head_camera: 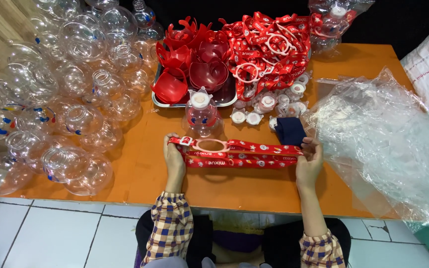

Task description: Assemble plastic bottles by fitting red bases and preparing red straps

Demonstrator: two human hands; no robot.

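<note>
Our left hand (pixel 175 158) and right hand (pixel 310 160) pinching a red printed strap (pixel 239 154) taut between them, clear plastic bags (pixel 378 139) right of our right hand, red strap pile (pixel 269 47) beyond

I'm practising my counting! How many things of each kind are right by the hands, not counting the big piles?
Red strap, held by the left hand and right hand: 1
Clear bottle with a white cap: 1
Dark blue cloth: 1
Total: 3
</note>
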